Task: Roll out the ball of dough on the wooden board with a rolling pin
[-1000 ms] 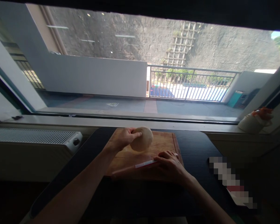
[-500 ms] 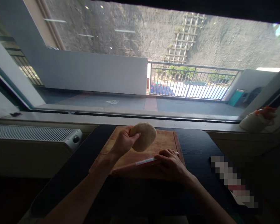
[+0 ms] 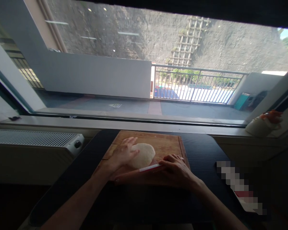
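Observation:
A flat, pale round of dough (image 3: 144,155) lies on the wooden board (image 3: 164,140). My left hand (image 3: 125,152) is over the dough's left edge with its fingers apart, not gripping it; the fingers are slightly blurred. Along the near side of the board runs a wooden rolling pin (image 3: 132,174) with a white and red label, slanting up to the right. My right hand (image 3: 174,163) is closed around its right end, which the fingers hide. The pin's left end lies close to my left wrist.
The board rests on a dark table (image 3: 201,150). At the table's right lies a blurred-out flat item (image 3: 240,188). A radiator (image 3: 38,137) stands to the left, and a window sill (image 3: 158,126) with a pale ornament (image 3: 260,126) lies beyond.
The dough was held up in my left hand and now lies flat on the board. My left hand has lowered and let go, its fingers spreading. My right hand has stayed on the pin.

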Demonstrator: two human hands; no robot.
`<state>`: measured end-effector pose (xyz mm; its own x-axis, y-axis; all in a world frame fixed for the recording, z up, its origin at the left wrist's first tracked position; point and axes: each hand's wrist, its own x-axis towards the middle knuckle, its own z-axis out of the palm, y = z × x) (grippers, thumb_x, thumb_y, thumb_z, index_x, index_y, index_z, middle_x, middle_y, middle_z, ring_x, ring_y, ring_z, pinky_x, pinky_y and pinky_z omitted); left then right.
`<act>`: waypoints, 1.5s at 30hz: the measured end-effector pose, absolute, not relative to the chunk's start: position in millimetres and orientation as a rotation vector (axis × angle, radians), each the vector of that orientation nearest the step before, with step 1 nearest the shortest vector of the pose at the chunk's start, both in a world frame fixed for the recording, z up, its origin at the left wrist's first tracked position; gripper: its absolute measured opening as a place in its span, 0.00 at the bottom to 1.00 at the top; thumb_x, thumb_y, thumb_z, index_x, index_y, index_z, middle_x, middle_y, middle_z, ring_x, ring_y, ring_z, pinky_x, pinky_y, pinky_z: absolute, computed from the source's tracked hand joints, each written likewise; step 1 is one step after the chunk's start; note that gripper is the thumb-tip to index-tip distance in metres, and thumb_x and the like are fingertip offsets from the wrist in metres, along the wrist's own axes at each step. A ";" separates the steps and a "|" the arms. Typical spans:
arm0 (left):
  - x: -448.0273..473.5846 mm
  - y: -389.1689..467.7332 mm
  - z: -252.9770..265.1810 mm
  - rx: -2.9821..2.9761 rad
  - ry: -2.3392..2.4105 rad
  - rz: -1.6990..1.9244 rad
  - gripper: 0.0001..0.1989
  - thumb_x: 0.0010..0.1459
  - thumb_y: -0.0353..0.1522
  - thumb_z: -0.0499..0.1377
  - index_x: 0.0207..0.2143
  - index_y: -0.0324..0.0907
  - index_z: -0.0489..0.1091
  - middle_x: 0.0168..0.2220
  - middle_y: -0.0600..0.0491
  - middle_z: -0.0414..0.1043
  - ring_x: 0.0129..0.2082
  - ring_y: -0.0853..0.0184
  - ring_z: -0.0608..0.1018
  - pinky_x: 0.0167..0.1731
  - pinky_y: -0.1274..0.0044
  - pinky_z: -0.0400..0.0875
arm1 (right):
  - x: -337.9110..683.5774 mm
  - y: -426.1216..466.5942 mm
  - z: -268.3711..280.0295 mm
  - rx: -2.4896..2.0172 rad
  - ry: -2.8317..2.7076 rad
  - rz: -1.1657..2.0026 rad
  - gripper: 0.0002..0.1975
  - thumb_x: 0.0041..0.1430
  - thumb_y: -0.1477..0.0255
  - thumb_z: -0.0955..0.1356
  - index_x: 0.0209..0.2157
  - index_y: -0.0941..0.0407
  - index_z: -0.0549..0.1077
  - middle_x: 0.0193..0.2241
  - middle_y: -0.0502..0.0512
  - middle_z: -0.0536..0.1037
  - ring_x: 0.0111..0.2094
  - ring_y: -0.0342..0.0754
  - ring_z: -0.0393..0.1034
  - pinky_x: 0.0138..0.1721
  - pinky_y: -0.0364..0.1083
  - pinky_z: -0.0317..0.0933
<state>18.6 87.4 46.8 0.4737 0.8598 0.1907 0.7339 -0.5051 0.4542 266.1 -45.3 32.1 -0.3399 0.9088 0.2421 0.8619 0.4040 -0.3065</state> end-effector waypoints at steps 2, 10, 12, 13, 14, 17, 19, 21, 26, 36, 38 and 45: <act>30.0 86.8 44.5 2.531 1.180 0.481 0.26 0.54 0.41 0.54 0.55 0.45 0.62 0.60 0.49 0.59 0.60 0.58 0.59 0.57 0.68 0.50 | 264.9 -47.9 33.7 -1.524 -2.305 0.184 0.14 0.60 0.65 0.64 0.49 0.44 0.68 0.44 0.51 0.70 0.44 0.48 0.62 0.46 0.49 0.54; 66.4 81.2 14.2 2.826 0.872 0.098 0.26 0.63 0.43 0.42 0.62 0.47 0.50 0.65 0.49 0.45 0.65 0.61 0.45 0.60 0.61 0.33 | 261.4 -49.0 31.3 -1.541 -2.294 0.196 0.14 0.60 0.66 0.64 0.48 0.44 0.67 0.43 0.49 0.70 0.44 0.47 0.62 0.47 0.49 0.53; 67.7 83.1 13.5 2.810 0.893 0.119 0.26 0.62 0.44 0.43 0.61 0.47 0.52 0.65 0.49 0.45 0.65 0.60 0.45 0.60 0.61 0.33 | 261.6 -49.6 31.8 -1.541 -2.296 0.192 0.13 0.60 0.66 0.64 0.48 0.43 0.67 0.43 0.49 0.70 0.44 0.47 0.62 0.46 0.49 0.53; 66.5 84.5 15.3 2.800 0.904 0.135 0.26 0.62 0.44 0.43 0.61 0.48 0.53 0.65 0.50 0.45 0.65 0.60 0.46 0.60 0.61 0.34 | 262.2 -50.3 32.5 -1.540 -2.301 0.192 0.13 0.61 0.65 0.64 0.48 0.43 0.67 0.43 0.49 0.70 0.44 0.47 0.62 0.46 0.48 0.53; 63.8 86.2 18.3 2.784 0.919 0.156 0.26 0.62 0.44 0.44 0.60 0.48 0.54 0.64 0.50 0.47 0.64 0.60 0.48 0.60 0.62 0.36 | 263.1 -51.1 33.3 -1.541 -2.307 0.193 0.13 0.61 0.65 0.64 0.48 0.44 0.67 0.42 0.49 0.70 0.44 0.47 0.62 0.45 0.48 0.54; 44.8 89.5 32.0 2.707 0.993 0.247 0.24 0.63 0.42 0.42 0.59 0.47 0.57 0.61 0.53 0.56 0.61 0.64 0.59 0.58 0.70 0.50 | 266.9 -50.4 35.5 -1.553 -2.328 0.200 0.12 0.61 0.65 0.63 0.47 0.44 0.68 0.42 0.50 0.69 0.43 0.47 0.62 0.41 0.46 0.56; 26.7 85.2 39.6 2.643 1.062 0.326 0.24 0.64 0.40 0.38 0.58 0.45 0.58 0.59 0.53 0.60 0.57 0.66 0.65 0.54 0.75 0.58 | 267.3 -45.0 36.2 -1.570 -2.329 0.172 0.12 0.61 0.65 0.63 0.47 0.44 0.68 0.42 0.51 0.69 0.43 0.48 0.62 0.39 0.46 0.56; 10.3 71.9 41.5 2.595 1.106 0.434 0.23 0.64 0.39 0.39 0.56 0.44 0.62 0.56 0.54 0.65 0.55 0.66 0.67 0.51 0.77 0.61 | 262.9 -37.5 36.0 -1.572 -2.324 0.098 0.13 0.61 0.66 0.64 0.48 0.44 0.68 0.41 0.52 0.69 0.43 0.48 0.62 0.41 0.48 0.55; -11.6 14.2 21.2 2.747 1.177 0.679 0.15 0.62 0.35 0.48 0.42 0.47 0.73 0.46 0.51 0.70 0.49 0.62 0.70 0.52 0.67 0.60 | 236.2 -33.2 33.6 -1.444 -2.349 0.060 0.14 0.61 0.70 0.64 0.49 0.48 0.67 0.41 0.53 0.69 0.43 0.49 0.61 0.46 0.50 0.54; -29.9 4.2 9.3 2.749 1.577 0.803 0.11 0.61 0.38 0.50 0.31 0.42 0.65 0.31 0.51 0.67 0.34 0.62 0.69 0.37 0.68 0.61 | 217.5 -29.0 27.1 -1.296 -2.253 0.208 0.09 0.58 0.71 0.67 0.42 0.51 0.70 0.40 0.53 0.68 0.43 0.48 0.61 0.46 0.49 0.58; -30.7 0.6 6.2 2.790 1.443 0.759 0.10 0.62 0.37 0.49 0.32 0.43 0.65 0.30 0.53 0.66 0.32 0.63 0.68 0.35 0.68 0.59 | 216.9 -33.7 27.1 -1.294 -2.225 0.275 0.07 0.61 0.72 0.64 0.41 0.51 0.70 0.39 0.52 0.69 0.42 0.46 0.61 0.45 0.48 0.59; -25.6 11.6 8.4 2.744 1.610 0.850 0.11 0.63 0.36 0.48 0.29 0.43 0.63 0.30 0.52 0.65 0.34 0.62 0.67 0.38 0.67 0.58 | 211.5 -33.2 29.7 -1.405 -2.204 0.240 0.09 0.64 0.73 0.60 0.42 0.53 0.70 0.40 0.54 0.67 0.43 0.47 0.61 0.42 0.46 0.61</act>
